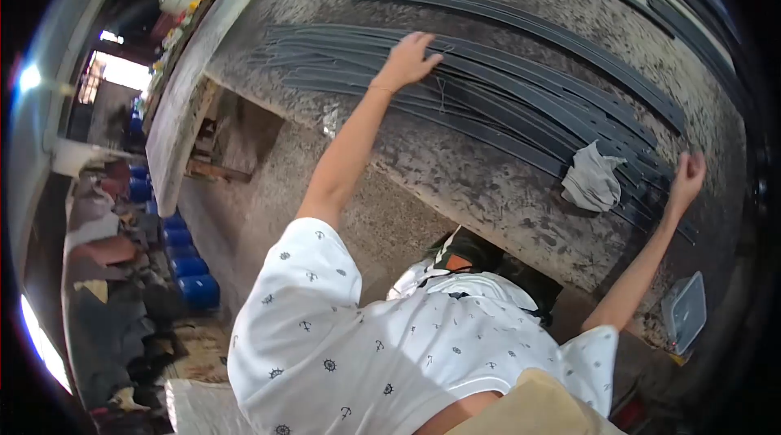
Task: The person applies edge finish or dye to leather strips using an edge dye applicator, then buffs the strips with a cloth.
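Long dark grey strips [521, 81] lie in a loose bundle on the stained work table [455, 179]. My left hand [411, 62] is over the left part of the bundle, fingers and thumb apart, holding nothing that shows. A thin wire or cord hangs over the strips just right of it. My right hand [690, 179] is past the bundle's right end, fingers curled together; whether something thin is between them is too small to tell. A crumpled light grey cloth [593, 178] rests on the strips, left of my right hand.
Another group of strips [521, 28] lies farther back on the table. A clear plastic container [685, 310] is at the lower right. Crumpled clear plastic [331, 120] sits near the table's front edge. Blue drums [195, 280] stand on the floor at the left.
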